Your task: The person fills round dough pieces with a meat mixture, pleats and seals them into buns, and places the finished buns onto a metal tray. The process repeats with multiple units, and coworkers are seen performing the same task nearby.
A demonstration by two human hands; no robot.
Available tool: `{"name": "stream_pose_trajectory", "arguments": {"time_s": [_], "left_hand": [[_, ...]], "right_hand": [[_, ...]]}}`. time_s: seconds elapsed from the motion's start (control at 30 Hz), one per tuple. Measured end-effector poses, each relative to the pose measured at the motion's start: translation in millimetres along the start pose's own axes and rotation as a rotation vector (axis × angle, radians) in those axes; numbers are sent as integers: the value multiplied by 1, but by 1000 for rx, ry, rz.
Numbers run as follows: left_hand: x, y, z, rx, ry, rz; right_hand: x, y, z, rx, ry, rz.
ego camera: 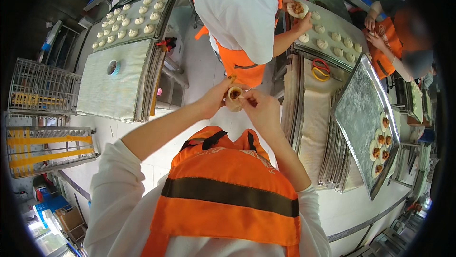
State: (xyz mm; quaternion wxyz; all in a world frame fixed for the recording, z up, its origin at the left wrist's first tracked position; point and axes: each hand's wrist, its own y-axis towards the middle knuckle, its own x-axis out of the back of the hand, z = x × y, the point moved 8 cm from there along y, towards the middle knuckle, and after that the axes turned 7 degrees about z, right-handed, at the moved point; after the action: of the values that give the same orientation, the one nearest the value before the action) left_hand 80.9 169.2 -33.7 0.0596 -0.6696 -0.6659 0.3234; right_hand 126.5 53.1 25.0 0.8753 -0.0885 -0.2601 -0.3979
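Between my hands, in front of my orange apron, is a filled dough bun (234, 101) whose top is still open around a brown filling. My left hand (217, 95) holds it from the left side, fingers curled behind it. The fingertips of my right hand (259, 105) pinch the dough's rim on the right. Farther right, a metal tray (359, 96) holds several flat dough rounds topped with filling (376, 152). On the left, pleated buns (139, 20) stand in rows on a cloth-covered tray.
A co-worker (235, 11) in an orange apron stands just ahead, holding a filled dough round (297, 9). Another person works at the far right. Red-and-yellow-handled scissors (321, 70) lie on the right stack of trays. A small round container (113, 67) sits on the left stack; wire racks (44, 86) stand beyond.
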Motion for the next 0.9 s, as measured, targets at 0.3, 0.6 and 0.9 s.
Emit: {"name": "stream_pose_trajectory", "arguments": {"time_s": [0.3, 0.6, 0.9], "left_hand": [[0, -10, -12, -186, -18, -82], [4, -9, 3, -303, -638, -122], [18, 0, 20, -195, -514, -147]], "right_hand": [[9, 6, 45, 166, -201, -90], [-1, 16, 31, 55, -3, 13], [-2, 7, 83, 409, -359, -41]]}}
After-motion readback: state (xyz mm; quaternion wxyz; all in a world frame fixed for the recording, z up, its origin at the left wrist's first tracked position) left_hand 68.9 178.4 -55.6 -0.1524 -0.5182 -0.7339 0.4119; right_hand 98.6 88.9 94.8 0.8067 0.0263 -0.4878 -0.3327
